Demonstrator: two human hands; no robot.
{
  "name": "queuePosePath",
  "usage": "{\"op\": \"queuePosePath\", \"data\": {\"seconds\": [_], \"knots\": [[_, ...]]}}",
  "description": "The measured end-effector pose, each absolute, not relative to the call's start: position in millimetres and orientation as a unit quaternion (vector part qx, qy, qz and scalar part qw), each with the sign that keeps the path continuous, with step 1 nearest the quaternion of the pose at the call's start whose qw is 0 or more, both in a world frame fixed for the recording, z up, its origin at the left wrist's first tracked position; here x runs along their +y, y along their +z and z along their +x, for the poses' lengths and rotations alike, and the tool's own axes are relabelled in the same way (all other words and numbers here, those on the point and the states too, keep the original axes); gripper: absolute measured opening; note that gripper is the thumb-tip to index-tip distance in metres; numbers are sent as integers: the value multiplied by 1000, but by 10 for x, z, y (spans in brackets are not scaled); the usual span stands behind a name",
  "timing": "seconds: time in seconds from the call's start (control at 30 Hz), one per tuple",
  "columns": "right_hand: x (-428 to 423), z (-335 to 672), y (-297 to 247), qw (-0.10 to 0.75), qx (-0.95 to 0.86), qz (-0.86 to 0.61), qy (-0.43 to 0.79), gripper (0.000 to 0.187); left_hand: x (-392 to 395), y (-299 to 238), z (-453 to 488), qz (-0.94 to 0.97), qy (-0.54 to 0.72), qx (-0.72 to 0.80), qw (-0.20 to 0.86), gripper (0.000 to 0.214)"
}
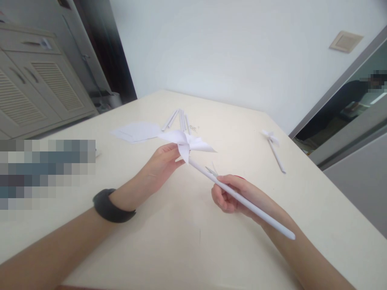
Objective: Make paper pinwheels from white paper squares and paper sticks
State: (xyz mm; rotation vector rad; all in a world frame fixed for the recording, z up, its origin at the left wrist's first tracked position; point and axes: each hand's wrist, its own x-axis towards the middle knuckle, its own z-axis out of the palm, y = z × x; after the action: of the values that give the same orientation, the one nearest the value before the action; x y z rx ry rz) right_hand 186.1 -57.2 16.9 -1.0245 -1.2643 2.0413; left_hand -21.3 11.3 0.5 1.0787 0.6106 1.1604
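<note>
I hold a white paper pinwheel above the cream table (169, 241). My right hand (234, 195) is closed around its white rolled-paper stick (250, 205), which slants from lower right up to the left. The folded paper blades (186, 143) sit at the stick's upper end. My left hand (161, 165), with a black band on the wrist, pinches the blades from below with its fingertips. Something small and metallic shows just past my right hand; I cannot tell what it is.
Several white paper sticks (178, 119) and flat paper sheets (136, 132) lie at the table's far side. A second pinwheel (275, 149) lies to the right. A cabinet (36, 88) stands at left; a person sits beyond the glass door at right.
</note>
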Motion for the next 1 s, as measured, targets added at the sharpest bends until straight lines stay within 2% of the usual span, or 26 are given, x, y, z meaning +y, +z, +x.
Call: {"op": "queuePosePath", "data": {"seconds": [0.3,0.63,1.0], "knots": [[-563,1890,168,286,-476,-287,781,46,79,6,-211,452,484,207,720,15],[-584,1927,242,302,-427,-267,809,44,104,-24,-229,447,491,176,727,13],[-609,1924,285,295,-410,-251,826,44,84,10,-198,471,506,167,703,21]]}}
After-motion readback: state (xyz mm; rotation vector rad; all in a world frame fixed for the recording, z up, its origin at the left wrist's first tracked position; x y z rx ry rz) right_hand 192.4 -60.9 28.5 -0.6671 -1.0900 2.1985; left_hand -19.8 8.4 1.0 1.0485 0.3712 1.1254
